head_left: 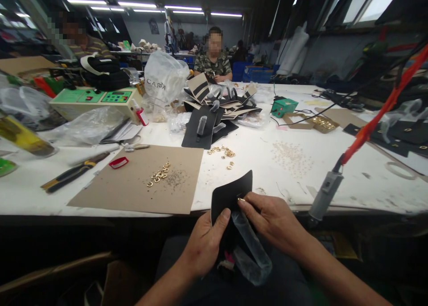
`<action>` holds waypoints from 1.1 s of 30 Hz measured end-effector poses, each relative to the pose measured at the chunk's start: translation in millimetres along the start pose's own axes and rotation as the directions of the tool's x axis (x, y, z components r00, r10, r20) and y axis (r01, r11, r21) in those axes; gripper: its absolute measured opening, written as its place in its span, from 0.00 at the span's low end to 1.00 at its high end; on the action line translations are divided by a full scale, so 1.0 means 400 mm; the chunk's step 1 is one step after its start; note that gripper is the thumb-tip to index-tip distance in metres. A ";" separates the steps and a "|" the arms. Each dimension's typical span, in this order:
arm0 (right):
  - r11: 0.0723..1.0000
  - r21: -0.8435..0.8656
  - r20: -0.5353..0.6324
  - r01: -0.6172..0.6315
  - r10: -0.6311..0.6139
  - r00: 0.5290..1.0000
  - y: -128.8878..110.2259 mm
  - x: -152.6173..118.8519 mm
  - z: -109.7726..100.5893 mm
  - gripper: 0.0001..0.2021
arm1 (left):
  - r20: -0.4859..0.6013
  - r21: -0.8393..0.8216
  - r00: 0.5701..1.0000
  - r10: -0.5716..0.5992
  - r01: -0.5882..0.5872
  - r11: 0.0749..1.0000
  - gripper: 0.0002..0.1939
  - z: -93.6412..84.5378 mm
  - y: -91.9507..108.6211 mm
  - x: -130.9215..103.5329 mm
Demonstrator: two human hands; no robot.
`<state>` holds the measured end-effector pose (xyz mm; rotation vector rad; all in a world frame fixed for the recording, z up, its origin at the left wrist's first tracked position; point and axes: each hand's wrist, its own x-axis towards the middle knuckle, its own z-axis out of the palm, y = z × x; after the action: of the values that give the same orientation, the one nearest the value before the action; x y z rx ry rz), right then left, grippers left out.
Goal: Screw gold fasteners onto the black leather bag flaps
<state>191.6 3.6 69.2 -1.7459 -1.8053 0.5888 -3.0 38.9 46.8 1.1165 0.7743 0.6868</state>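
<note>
At the near edge of the desk, my left fingers clamp the black panel; my right fingers pinch a gold piece. I'm apparently fitting it, which calls for steady alignment.

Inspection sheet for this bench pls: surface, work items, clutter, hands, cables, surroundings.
Surface: white tabletop, marked and strewn with small bits; cardboard sheet on its left part.
Work items: black panel in hand, plastic-wrapped loop below it; loose gold fittings on the cardboard.
Clutter: pliers, red tray, piled panels, plastic bag.
Left hand: grips panel, thumb on its face.
Right hand: fingertips pinch small gold piece at panel.
Cables: orange cable hangs at right; black wire beside green box.
Surroundings: person seated opposite; strip lights lit.
</note>
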 end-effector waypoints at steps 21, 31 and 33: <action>0.631 0.670 0.377 -0.391 0.164 0.912 -0.056 -0.013 0.074 0.34 | -0.044 0.436 0.950 0.310 -0.261 0.861 0.21 -0.034 -0.028 -0.037; 0.972 0.237 0.199 0.006 -0.055 0.978 -0.040 -0.012 -0.003 0.22 | -0.031 0.289 0.996 0.086 -0.073 0.955 0.24 -0.036 0.018 -0.050; 0.913 0.391 0.239 -0.121 0.026 0.971 -0.048 -0.022 0.002 0.24 | -0.019 0.301 0.993 0.116 -0.105 0.948 0.23 -0.033 0.014 -0.055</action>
<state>176.8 -6.2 80.4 -1.5124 -1.6192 1.1490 -26.7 29.5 53.3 1.4359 0.8720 0.6993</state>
